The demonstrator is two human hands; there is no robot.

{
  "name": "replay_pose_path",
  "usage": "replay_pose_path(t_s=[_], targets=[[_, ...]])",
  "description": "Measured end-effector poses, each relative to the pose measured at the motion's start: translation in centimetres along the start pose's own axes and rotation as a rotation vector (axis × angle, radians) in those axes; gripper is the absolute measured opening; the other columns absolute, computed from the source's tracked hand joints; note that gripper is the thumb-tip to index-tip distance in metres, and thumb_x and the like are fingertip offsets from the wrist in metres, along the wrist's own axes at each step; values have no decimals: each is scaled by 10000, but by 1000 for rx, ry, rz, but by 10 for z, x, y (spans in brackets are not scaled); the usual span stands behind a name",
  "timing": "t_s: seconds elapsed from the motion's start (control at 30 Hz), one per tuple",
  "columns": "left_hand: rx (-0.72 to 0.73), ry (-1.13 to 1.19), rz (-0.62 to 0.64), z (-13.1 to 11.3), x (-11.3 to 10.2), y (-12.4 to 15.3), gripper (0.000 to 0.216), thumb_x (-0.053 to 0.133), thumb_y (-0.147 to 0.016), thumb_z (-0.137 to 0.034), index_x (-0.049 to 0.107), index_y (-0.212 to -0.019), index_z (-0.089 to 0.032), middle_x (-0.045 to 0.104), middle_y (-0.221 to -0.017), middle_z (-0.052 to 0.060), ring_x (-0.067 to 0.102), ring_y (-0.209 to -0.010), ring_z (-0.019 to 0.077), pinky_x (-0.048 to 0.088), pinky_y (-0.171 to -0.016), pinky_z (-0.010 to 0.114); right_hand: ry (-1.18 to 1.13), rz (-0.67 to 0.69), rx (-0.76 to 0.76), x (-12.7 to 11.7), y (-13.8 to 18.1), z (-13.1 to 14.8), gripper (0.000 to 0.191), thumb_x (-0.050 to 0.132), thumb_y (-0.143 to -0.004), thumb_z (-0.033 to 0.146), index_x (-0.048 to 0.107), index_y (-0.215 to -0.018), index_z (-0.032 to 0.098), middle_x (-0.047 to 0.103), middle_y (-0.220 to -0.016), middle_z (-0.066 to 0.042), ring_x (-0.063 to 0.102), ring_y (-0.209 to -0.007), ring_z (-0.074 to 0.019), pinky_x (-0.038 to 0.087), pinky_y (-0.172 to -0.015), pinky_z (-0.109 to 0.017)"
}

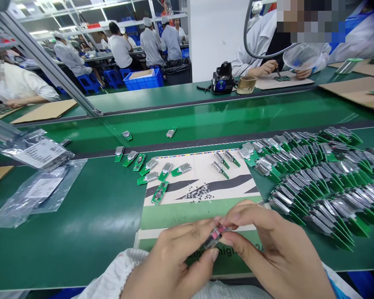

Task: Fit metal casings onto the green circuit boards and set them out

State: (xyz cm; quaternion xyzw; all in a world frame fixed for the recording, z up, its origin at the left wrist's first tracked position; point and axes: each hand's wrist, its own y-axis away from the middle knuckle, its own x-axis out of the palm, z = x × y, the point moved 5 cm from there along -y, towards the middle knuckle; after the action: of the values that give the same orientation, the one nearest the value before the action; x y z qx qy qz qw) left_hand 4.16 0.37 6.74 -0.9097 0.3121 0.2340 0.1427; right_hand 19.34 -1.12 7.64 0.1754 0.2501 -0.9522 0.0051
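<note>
over the card (pixel 199 166), hands (pixel 171 265) (pixel 274 249) pinching a small component (pixel 214 236)

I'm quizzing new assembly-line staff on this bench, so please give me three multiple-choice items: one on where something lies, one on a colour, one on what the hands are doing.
1. Where do the small dark components lie?
A. In the blue crate
B. On the bare green mat
C. On the printed card

2. What colour are the circuit boards in the rows on the right?
A. Blue
B. Green
C. Red

3. What are the left hand and right hand doing?
A. Both pinch the small pink-faced part
B. Both lie flat, holding nothing
C. Only the right hand holds anything

Answers:
1. C, the components are scattered across the card's black stripes.
2. B, green shows beneath each metal shell.
3. A, fingertips of both hands meet on the part.
</note>
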Motion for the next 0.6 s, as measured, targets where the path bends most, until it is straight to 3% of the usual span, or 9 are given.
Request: replay_pose_path(t_s=[0.1,0.2,0.23,0.3,0.37,0.47,0.53,0.6], targets=[[-124,212,10,17,4,-3,776,565,-870,-110,183,-1512,-323,658,-1265,83,674,-1055,195,543,-914,318,108,106,54,2,-2,-16,138,624,-899,225,562,-1019,250,593,-1064,-50,608,-986,-184,552,-747,-245],[-125,444,114,28,7,-21,891,576,-894,-190,-54,-1521,-256,598,-1331,149,670,-1059,181,526,-938,342,105,131,91,1,-5,-33,36,563,-940,276,562,-925,243,587,-1066,-52,618,-949,-175,548,-707,-241],[-97,435,146,30,3,-33,889,596,-890,-240,-27,-1525,-231,568,-1361,166,652,-1096,193,523,-942,344,95,121,104,-2,-9,-38,63,528,-958,281,550,-917,239,608,-1029,-46,630,-908,-168,544,-687,-239],[-65,189,164,40,-13,-68,774,607,-885,-350,182,-1515,-205,522,-1410,155,579,-1206,219,498,-979,348,182,88,170,-11,-23,-51,106,475,-981,300,535,-931,229,651,-931,-33,650,-828,-165,531,-642,-235],[-105,-315,75,59,-43,-117,469,515,-934,-388,490,-1365,-206,532,-1411,97,512,-1274,215,435,-1048,358,443,77,313,-25,-43,-69,142,451,-990,322,540,-960,215,674,-855,-24,658,-761,-169,503,-608,-236],[-200,-513,-54,93,-87,-195,389,509,-952,-289,521,-1314,-148,485,-1430,143,426,-1329,276,327,-1104,501,792,148,494,-39,-71,-94,144,502,-970,304,569,-982,177,689,-806,-48,660,-738,-203,452,-599,-262],[-266,-583,-96,119,-105,-235,386,573,-920,-286,532,-1285,-166,498,-1396,128,483,-1261,306,381,-1033,566,882,215,547,-37,-82,-109,121,567,-932,261,605,-919,146,671,-705,-63,656,-694,-224,423,-570,-274],[-331,-611,-112,144,-113,-259,373,592,-908,-289,544,-1258,-170,534,-1333,118,548,-1169,292,451,-961,540,959,289,603,-31,-81,-123,128,603,-910,249,624,-859,133,646,-656,-44,643,-656,-202,433,-569,-273]])
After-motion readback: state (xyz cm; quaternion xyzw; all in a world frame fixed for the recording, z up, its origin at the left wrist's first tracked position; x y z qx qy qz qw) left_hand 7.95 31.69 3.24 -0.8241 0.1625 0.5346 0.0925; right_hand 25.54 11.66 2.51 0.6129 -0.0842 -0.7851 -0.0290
